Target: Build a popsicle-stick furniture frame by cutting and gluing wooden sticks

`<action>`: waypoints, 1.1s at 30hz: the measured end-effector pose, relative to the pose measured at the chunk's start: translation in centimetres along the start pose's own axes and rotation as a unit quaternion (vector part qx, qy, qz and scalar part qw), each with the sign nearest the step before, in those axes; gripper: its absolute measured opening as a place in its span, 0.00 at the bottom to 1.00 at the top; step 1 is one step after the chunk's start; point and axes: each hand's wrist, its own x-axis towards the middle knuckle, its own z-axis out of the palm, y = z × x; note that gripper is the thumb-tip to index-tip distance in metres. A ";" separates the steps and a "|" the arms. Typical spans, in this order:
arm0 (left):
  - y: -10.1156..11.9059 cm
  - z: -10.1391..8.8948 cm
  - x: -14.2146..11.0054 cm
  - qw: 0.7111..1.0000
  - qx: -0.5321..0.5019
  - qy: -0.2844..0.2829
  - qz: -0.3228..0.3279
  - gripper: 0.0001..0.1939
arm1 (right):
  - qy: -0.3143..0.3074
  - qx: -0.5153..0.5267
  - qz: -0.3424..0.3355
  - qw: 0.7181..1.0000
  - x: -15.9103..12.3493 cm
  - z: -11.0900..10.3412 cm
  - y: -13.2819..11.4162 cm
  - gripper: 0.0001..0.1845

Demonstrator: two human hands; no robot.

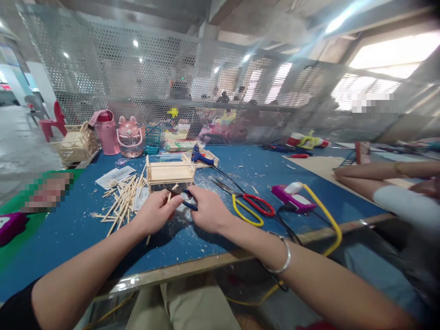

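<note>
Pinched in the fingers of my left hand (154, 213) is a thin wooden stick (148, 239), whose lower end shows below the hand. My right hand (209, 208) is closed on the dark blue handles of a pair of scissors (190, 206). The blades point left towards my left fingers and the stick; whether they touch it I cannot tell. Just beyond my hands stands a small wooden stick frame (170, 172) with a flat panel. A pile of loose wooden sticks (122, 201) lies left of it on the blue tabletop (172, 247).
Large scissors (252, 206) with red and yellow handles lie right of my hands. A blue glue gun (202, 157) rests behind, its cord running right. Further right is a purple device (295, 199) with a yellow cable. A co-worker's arm (374, 172) rests at the right.
</note>
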 end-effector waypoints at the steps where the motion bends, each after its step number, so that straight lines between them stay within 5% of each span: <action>1: -0.1 -0.1 -0.1 1.000 -0.009 0.008 0.010 0.19 | -0.005 0.009 0.012 1.000 -0.1 -0.2 0.0 0.11; 7: -0.6 -0.1 0.0 0.999 -0.048 -0.003 -0.002 0.17 | -0.003 0.018 0.039 0.999 -0.6 -0.9 0.4 0.14; 13: -0.8 -0.2 0.4 0.995 -0.100 -0.005 -0.015 0.17 | -0.086 0.130 0.026 0.987 -0.9 -1.5 0.4 0.13; 17: -0.6 -0.6 0.6 0.991 -0.101 0.061 -0.062 0.20 | -0.091 0.021 0.109 0.990 -1.1 -2.3 1.5 0.10; 24: -0.8 -1.0 0.9 0.984 -0.116 0.125 -0.055 0.22 | -0.051 -0.196 0.179 0.963 -2.4 0.0 2.9 0.30; 29: -1.6 -1.3 1.1 0.984 -0.105 0.135 -0.053 0.21 | -0.022 -0.180 0.211 0.960 -2.3 2.1 1.4 0.30; 33: -1.8 -1.4 1.1 0.985 -0.086 0.135 -0.056 0.21 | 0.007 -0.144 0.200 0.969 -2.2 1.1 1.2 0.35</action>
